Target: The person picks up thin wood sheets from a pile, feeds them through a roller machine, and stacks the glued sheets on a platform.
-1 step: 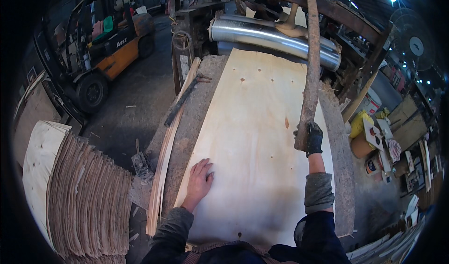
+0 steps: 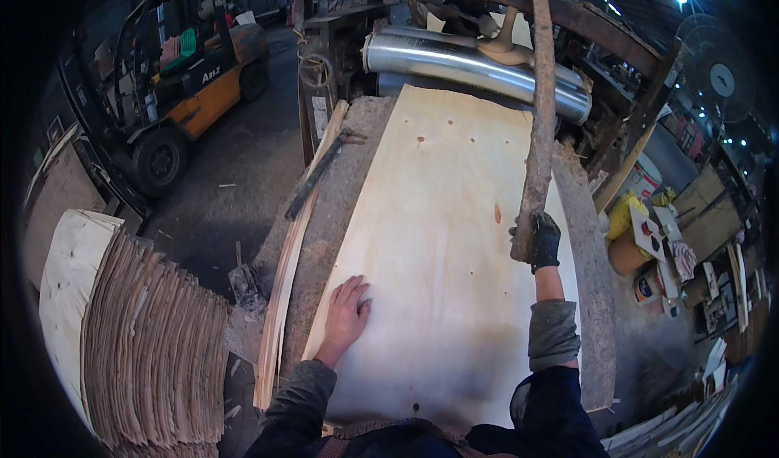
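Observation:
A pale wood veneer sheet [image 2: 430, 239] with several knots lies before me, its far end close to a shiny metal roller [image 2: 479, 64]. Flat on its left edge rests my bare left hand [image 2: 348, 309], fingers stretched out and holding nothing. My right hand [image 2: 545, 241], in a dark glove, is closed around the lower end of a long, rough brown pole [image 2: 541, 125]. That pole rises past the roller and the rusty overhead beam [image 2: 600, 20]; its upper end leaves the picture. The glove hides part of my fingers.
Narrow wood strips [image 2: 286, 296] and a dark hammer-like tool [image 2: 320, 174] lie along the left side. A tall veneer stack [image 2: 154, 336] stands at near left, an orange forklift [image 2: 191, 101] behind it. Another person's hand [image 2: 503, 48] is by the roller. Buckets [image 2: 629, 251] and a fan [image 2: 720, 78] stand right.

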Motion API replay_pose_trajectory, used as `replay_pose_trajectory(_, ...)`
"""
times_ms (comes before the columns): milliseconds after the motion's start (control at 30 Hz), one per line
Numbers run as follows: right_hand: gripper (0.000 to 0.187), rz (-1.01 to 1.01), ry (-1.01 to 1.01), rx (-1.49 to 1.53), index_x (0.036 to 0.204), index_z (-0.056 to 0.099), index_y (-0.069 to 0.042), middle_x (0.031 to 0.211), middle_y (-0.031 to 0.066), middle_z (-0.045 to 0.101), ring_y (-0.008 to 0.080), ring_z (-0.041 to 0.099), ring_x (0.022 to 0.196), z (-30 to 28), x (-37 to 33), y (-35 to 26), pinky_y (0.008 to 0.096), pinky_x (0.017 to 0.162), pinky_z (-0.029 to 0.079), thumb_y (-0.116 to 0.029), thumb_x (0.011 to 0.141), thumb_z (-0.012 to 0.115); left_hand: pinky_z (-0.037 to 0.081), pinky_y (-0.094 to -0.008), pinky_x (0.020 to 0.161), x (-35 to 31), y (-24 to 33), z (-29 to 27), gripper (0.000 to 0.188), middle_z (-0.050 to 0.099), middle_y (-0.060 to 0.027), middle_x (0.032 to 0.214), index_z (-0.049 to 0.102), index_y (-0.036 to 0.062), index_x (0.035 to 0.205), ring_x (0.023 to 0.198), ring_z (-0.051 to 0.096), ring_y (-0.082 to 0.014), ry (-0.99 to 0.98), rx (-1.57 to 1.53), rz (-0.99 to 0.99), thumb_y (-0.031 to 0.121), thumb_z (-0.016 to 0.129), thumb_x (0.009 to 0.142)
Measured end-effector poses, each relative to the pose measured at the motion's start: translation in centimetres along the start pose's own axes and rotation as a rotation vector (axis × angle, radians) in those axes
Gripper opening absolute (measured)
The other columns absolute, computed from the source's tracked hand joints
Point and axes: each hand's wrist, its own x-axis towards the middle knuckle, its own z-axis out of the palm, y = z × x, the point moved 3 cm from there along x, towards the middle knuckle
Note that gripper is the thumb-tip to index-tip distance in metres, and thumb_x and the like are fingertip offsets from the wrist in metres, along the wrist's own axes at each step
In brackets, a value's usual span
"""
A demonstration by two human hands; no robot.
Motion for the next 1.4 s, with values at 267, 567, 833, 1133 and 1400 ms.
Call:
replay_pose_trajectory(267,0.034,-0.008,0.022,-0.030,0.102,0.052,-0.001,0.083,0.0177,0.061,0.0336,0.061,0.062,0.00,-0.08,-0.02,0.0429,0.053,0.051,-0.031,0.086,0.048,0.033,-0.0389,0.099,0.10,0.21,-0.18,0.032,0.049,-0.0115,0.124,0.055,0.0021,0.107,0.119,0.043,-0.0285,0.018,-0.003,0.019,0.006,0.060,0.075)
replay_pose_trajectory(567,0.033,0.026,0.038,0.007,0.100,0.052,0.001,0.080,0.0178,0.060,0.0331,0.060,0.061,0.05,-0.26,-0.27,0.0421,0.052,0.050,-0.030,0.087,0.046,0.031,-0.0394,0.101,0.01,0.02,-0.04,0.032,0.049,-0.0120,0.123,0.055,0.0027,0.107,0.119,0.043,-0.0264,0.012,-0.017,0.015,0.008,0.060,0.077)
replay_pose_trajectory(833,0.030,0.010,0.023,0.029,0.100,0.050,-0.002,0.080,0.0180,0.060,0.0343,0.060,0.058,-0.40,0.23,0.36,0.0425,0.049,0.049,-0.029,0.087,0.046,0.033,-0.0390,0.099,-0.02,0.04,-0.10,0.032,0.049,-0.0122,0.124,0.055,0.0023,0.107,0.119,0.043,-0.0287,0.023,-0.006,0.024,0.006,0.060,0.076)
replay_pose_trajectory(1133,0.032,0.034,0.022,0.020,0.101,0.051,-0.001,0.081,0.0181,0.061,0.0344,0.060,0.059,-0.09,-0.06,0.03,0.0422,0.049,0.050,-0.030,0.088,0.043,0.032,-0.0390,0.100,0.08,-0.08,0.02,0.032,0.049,-0.0118,0.123,0.055,0.0026,0.107,0.119,0.042,-0.0264,0.014,0.000,0.016,0.008,0.060,0.076)
replay_pose_trajectory(1400,0.029,0.014,0.016,0.009,0.098,0.051,0.000,0.079,0.0180,0.060,0.0324,0.061,0.059,0.09,-0.23,-0.09,0.0398,0.048,0.050,-0.027,0.088,0.043,0.031,-0.0390,0.101,-0.09,-0.11,0.08,0.032,0.049,-0.0115,0.124,0.055,0.0034,0.108,0.120,0.042,-0.0260,0.007,-0.005,0.002,0.008,0.060,0.076)
